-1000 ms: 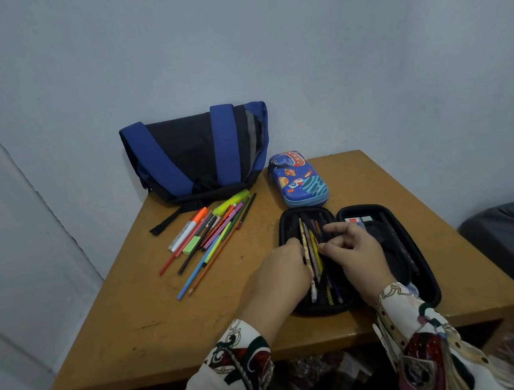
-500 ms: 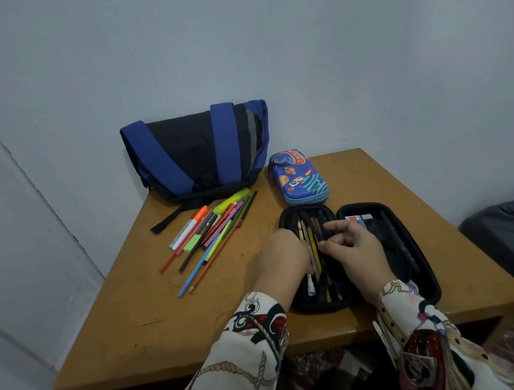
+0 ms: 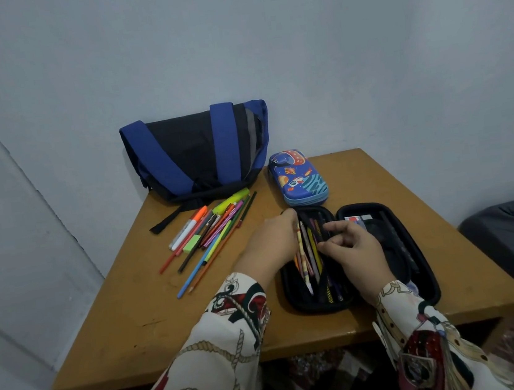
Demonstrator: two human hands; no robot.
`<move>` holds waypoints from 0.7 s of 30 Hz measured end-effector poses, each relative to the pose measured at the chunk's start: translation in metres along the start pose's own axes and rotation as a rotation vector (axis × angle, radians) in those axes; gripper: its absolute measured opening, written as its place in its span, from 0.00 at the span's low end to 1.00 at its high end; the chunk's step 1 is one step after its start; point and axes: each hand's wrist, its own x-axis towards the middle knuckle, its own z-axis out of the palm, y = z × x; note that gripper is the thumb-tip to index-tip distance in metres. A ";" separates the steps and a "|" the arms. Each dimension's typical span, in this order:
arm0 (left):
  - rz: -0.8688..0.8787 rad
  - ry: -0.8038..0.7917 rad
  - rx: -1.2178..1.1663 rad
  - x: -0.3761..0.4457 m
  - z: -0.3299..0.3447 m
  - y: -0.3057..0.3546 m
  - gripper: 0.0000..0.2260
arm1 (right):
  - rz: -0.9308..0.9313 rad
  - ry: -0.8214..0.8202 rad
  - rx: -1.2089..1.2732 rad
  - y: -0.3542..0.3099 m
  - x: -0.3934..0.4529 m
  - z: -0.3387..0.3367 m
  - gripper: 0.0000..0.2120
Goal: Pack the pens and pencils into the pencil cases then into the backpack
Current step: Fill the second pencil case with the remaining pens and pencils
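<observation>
An open black pencil case (image 3: 395, 252) lies near the table's front edge, and its left half holds several pens and pencils (image 3: 309, 255). My left hand (image 3: 270, 246) rests on the case's left rim beside those pens, its fingertips hidden. Over the middle of the case, my right hand (image 3: 354, 249) has thumb and fingers pinched on a dark pen. A pile of loose pens, pencils and markers (image 3: 211, 232) lies left of the case. A blue space-pattern pencil case (image 3: 299, 178) sits shut behind it. At the back left stands the blue and black backpack (image 3: 195, 150).
The wooden table (image 3: 119, 325) stands in a corner, against white walls behind and to the left. A green eraser (image 3: 192, 244) lies among the loose pens. A dark grey seat (image 3: 513, 238) with a white paper on it stands to the right.
My left hand has slid away from me along the black case's left rim toward its far end. My right hand has stayed over the pens, still pinched.
</observation>
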 end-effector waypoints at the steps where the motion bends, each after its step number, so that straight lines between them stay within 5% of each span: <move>1: 0.033 -0.049 0.055 -0.002 -0.003 0.001 0.05 | 0.000 0.000 0.002 0.000 0.000 0.000 0.12; 7: 0.070 -0.192 0.007 -0.019 0.000 -0.004 0.05 | -0.005 0.005 0.007 0.001 0.001 0.000 0.12; 12: -0.001 0.058 -0.404 -0.010 0.002 -0.033 0.01 | 0.006 -0.001 0.016 0.002 0.002 0.000 0.12; 16: -0.112 0.332 -0.125 0.015 0.015 -0.074 0.15 | 0.001 -0.001 0.006 0.004 0.003 0.000 0.12; 21: 0.001 0.162 0.173 0.036 0.027 -0.092 0.22 | 0.002 0.001 0.009 0.005 0.004 0.000 0.12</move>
